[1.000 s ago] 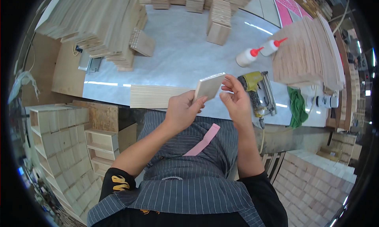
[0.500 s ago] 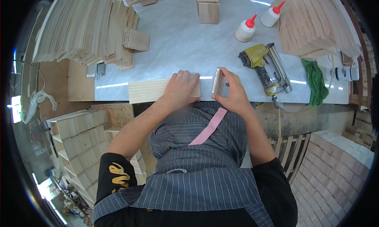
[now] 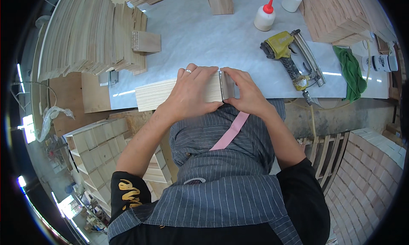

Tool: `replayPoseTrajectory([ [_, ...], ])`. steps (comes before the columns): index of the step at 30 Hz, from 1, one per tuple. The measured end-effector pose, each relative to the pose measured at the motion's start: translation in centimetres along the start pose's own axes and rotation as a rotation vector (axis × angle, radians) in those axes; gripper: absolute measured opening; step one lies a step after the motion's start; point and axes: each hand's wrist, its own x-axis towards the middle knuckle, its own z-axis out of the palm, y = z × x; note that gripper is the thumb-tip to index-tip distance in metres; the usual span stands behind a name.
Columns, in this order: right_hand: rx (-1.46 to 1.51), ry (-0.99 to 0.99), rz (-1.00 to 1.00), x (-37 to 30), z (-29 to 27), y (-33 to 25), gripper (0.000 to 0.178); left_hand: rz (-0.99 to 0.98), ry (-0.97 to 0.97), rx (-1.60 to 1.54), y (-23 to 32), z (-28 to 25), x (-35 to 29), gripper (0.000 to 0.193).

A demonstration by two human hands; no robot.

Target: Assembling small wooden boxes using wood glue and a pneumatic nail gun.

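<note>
A long pale wooden board (image 3: 155, 93) lies along the table's near edge. My left hand (image 3: 189, 91) grips its right part, fingers over the far edge and thumb on the near side. Between the fingers and thumb of my right hand (image 3: 250, 91) is a small wooden panel (image 3: 228, 85), stood on edge. It meets the board's right end, and a shiny line runs along its top edge. The tips of both hands come close together at this joint. My left hand hides much of the board's right part.
To the right lies a yellow nail gun (image 3: 281, 47) with a hose, beside a green cloth (image 3: 351, 72). Two white bottles, the nearer bottle (image 3: 265, 19) red-tipped, stand behind it. Stacked wooden panels (image 3: 85, 36) rise at the left, with another stack (image 3: 336, 17) at the far right.
My right hand has brought the small panel left, from a gap beside the board to against its right end. My left hand has shifted toward that end. The whole view has moved slightly.
</note>
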Motion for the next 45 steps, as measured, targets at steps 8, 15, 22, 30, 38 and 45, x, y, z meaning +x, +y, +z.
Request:
replayPoseTrajectory([
  [8,0.020,0.014,-0.024,-0.1,0.4,0.0,0.087,-0.021,-0.066,0.003,0.2,0.8,0.4,0.089],
  [15,0.141,0.028,-0.037,-0.3,1.1,0.7,0.088,-0.036,-0.043,0.013,0.1,1.3,0.2,0.085],
  [22,0.201,0.023,0.008,-0.2,1.0,0.8,0.085,-0.026,-0.003,0.009,0.2,1.7,0.6,0.081],
  [30,0.271,0.054,-0.041,-0.4,1.4,1.8,0.086,0.010,0.014,0.023,-0.2,2.1,0.8,0.081],
  [38,0.250,0.051,-0.044,-0.4,1.6,1.9,0.085,-0.003,0.000,0.016,0.0,1.9,0.7,0.080],
  [45,0.231,0.058,-0.051,-0.3,1.7,2.0,0.086,-0.017,-0.015,0.013,0.1,1.8,0.8,0.080],
])
